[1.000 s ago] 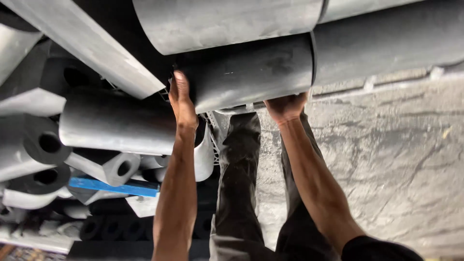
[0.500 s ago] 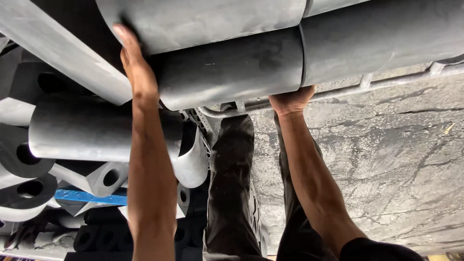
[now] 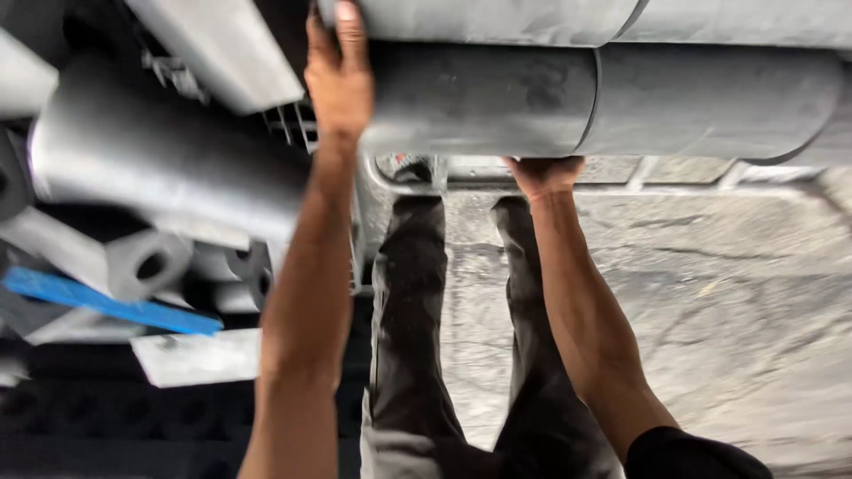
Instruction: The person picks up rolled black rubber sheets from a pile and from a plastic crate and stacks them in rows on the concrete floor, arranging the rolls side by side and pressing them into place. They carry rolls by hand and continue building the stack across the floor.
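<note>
Since the frame 1 s ago, left hand (image 3: 340,75) has climbed from the end of the lower tube to the end of the upper tube; view has also closed in on the stack.

Left hand: lies flat against the left end of the upper grey cylindrical foam-like tube (image 3: 484,19), at top edge of view. Fingers together, extended upward, pressed on the tube end; not wrapped round it. Thumb side hard to make out.

Right hand (image 3: 543,173): under the lower dark grey cylindrical tube (image 3: 484,98), palm up against its underside. Fingertips hidden behind the tube, so can't tell if curled or flat.

Lower tube lies horizontal, butted end to end w/ a second grey tube section (image 3: 714,102) to its right; seam visible btwn them. Upper tube sits directly on top, touching.

Below tubes: thin metal rail frame (image 3: 639,187), then cracked grey concrete floor (image 3: 710,293). Person's legs in dark grey trousers (image 3: 417,310) stand btwn the arms.

Left side: pile of more grey tubes w/ hollow cores (image 3: 146,262), one large grey tube (image 3: 160,151) above them, a flat blue strip (image 3: 106,302) lying across, pale flat slab (image 3: 200,355) beneath. Blurred.
</note>
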